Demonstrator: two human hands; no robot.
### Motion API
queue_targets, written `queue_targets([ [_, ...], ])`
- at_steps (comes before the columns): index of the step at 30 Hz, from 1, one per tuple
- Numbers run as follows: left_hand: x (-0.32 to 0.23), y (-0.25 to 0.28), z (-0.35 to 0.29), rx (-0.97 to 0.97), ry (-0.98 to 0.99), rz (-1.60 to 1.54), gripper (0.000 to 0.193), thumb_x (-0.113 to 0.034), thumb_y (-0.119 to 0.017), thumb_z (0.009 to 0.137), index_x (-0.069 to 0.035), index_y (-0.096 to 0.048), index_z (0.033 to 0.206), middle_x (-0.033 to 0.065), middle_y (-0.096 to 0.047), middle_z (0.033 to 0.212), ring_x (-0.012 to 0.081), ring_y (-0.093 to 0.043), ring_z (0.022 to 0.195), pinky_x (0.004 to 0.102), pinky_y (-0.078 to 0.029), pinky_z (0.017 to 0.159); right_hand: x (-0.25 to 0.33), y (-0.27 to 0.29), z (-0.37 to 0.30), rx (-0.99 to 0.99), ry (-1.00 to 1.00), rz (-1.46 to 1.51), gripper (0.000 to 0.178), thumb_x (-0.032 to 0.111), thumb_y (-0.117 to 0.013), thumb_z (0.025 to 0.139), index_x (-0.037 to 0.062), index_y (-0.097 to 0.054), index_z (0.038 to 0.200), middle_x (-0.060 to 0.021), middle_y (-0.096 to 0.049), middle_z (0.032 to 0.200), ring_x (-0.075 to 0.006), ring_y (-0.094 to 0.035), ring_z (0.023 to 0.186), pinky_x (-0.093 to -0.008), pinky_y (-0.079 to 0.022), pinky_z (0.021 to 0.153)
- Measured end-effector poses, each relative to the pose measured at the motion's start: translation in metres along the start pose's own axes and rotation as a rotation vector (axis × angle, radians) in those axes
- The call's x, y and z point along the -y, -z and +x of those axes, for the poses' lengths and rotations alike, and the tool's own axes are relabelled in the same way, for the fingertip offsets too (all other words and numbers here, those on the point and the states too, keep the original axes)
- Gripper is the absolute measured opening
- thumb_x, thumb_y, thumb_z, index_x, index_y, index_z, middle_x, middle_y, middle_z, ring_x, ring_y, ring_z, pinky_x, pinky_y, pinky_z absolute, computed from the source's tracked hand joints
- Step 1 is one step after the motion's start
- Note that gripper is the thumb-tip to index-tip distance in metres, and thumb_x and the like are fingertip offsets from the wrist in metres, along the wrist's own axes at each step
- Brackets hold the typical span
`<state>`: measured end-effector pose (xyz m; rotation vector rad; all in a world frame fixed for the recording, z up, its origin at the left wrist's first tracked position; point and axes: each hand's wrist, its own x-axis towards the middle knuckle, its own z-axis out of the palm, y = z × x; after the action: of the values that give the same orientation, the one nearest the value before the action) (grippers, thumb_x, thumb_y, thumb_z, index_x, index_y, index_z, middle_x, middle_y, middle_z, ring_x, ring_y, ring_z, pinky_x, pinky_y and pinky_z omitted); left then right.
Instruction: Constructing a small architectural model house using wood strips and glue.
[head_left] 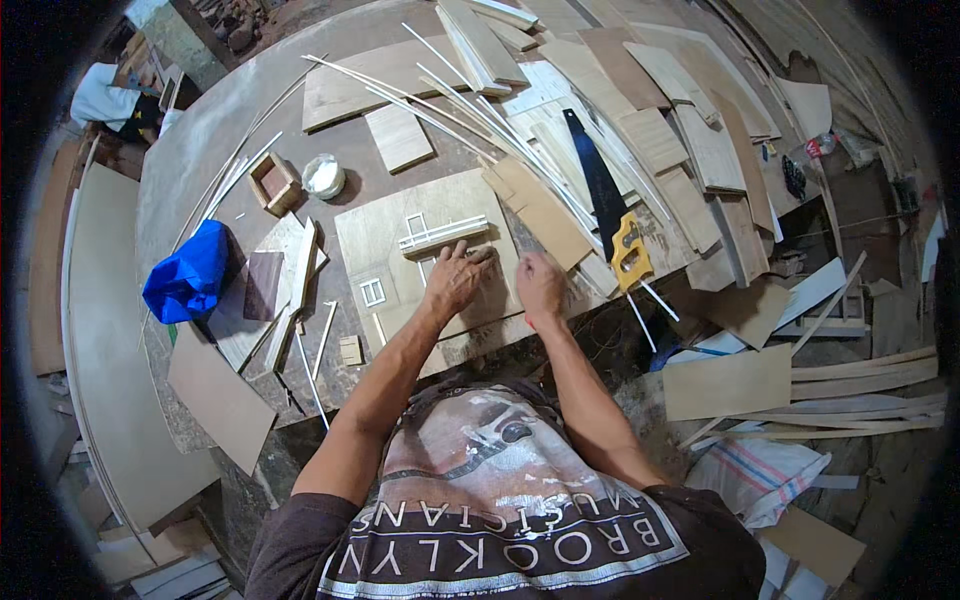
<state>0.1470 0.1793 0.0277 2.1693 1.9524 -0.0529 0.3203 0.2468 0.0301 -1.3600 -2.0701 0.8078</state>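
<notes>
A plywood panel [375, 225] lies on the table before me, with small white window frames [372, 292] fixed on it. Across its middle runs a short wooden strip piece with white rails [442, 235], like a little balcony. My left hand [458, 278] rests on the panel just below this piece, fingers stretched toward it and fingertips at its lower edge. To the right, my right hand [542, 288] is curled closed over the panel's right side; whatever its fingers hold, if anything, is hidden.
A handsaw [600, 190] with a yellow handle lies on the right among stacked boards [705, 150]. White paste fills a tub [323, 177] beside a small wooden box [273, 184]. A blue bag [187, 272] sits at left. Far left, another person [105, 100] crouches.
</notes>
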Motion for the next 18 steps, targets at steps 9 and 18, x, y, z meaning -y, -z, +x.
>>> queue_targets([
  [9, 0.0, 0.013, -0.007, -0.052, -0.042, 0.116, 0.056, -0.017, -0.056, 0.088, -0.026, -0.05, 0.143, -0.0089, -0.046, 0.148, 0.0243, -0.047, 0.121, 0.0377, -0.039, 0.093, -0.044, 0.011, -0.029, 0.005, -0.079, -0.179, 0.042, 0.021, -0.074, 0.077, 0.0051, -0.056, 0.112, -0.0228, -0.064, 0.1, -0.0412, -0.061, 0.097, -0.0486, -0.049, 0.082],
  [18, 0.014, -0.001, 0.001, -0.056, -0.112, 0.061, 0.061, -0.013, -0.055, 0.087, -0.026, -0.045, 0.146, -0.0088, -0.041, 0.152, 0.0293, -0.046, 0.126, 0.0441, -0.039, 0.1, -0.046, 0.043, -0.049, 0.153, 0.043, -0.08, 0.025, 0.018, -0.055, 0.091, 0.001, -0.062, 0.109, -0.025, -0.064, 0.103, -0.0439, -0.06, 0.099, -0.0473, -0.049, 0.084],
])
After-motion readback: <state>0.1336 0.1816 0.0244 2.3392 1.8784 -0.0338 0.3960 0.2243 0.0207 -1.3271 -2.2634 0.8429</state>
